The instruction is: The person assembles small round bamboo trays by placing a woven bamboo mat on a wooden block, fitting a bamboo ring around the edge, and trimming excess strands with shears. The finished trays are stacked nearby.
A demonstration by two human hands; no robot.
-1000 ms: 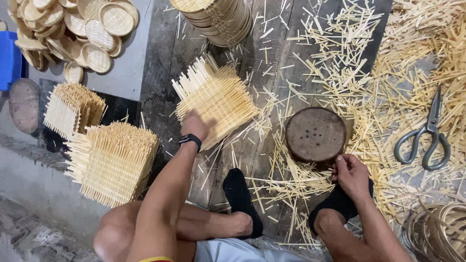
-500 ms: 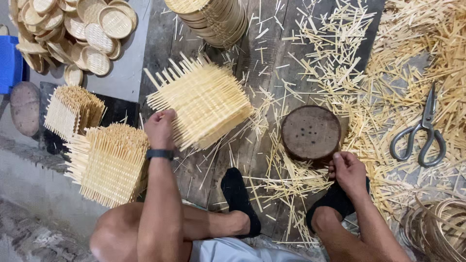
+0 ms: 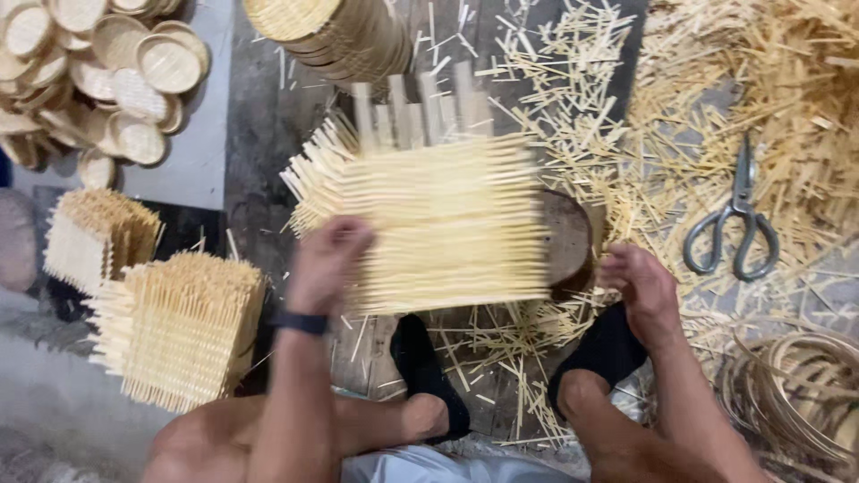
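I see the woven bamboo mat [image 3: 429,224], blurred, held flat above the round wooden block [image 3: 565,234], with my left hand [image 3: 324,261] gripping its near left edge, fingers curled shut on it, wrist straight and forearm reaching forward. My right hand [image 3: 640,282] rests beside the block, fingers bent; whether they hold anything I cannot tell. Scissors [image 3: 734,219] lie among bamboo sticks [image 3: 573,80] on the floor, mat stacks [image 3: 183,326] at left.

dark plank floor [image 3: 268,170], bamboo sticks [image 3: 573,80] scattered all over, scissors [image 3: 734,215] at right, woven mat stacks [image 3: 183,335] left, hoops [image 3: 805,394] bottom right
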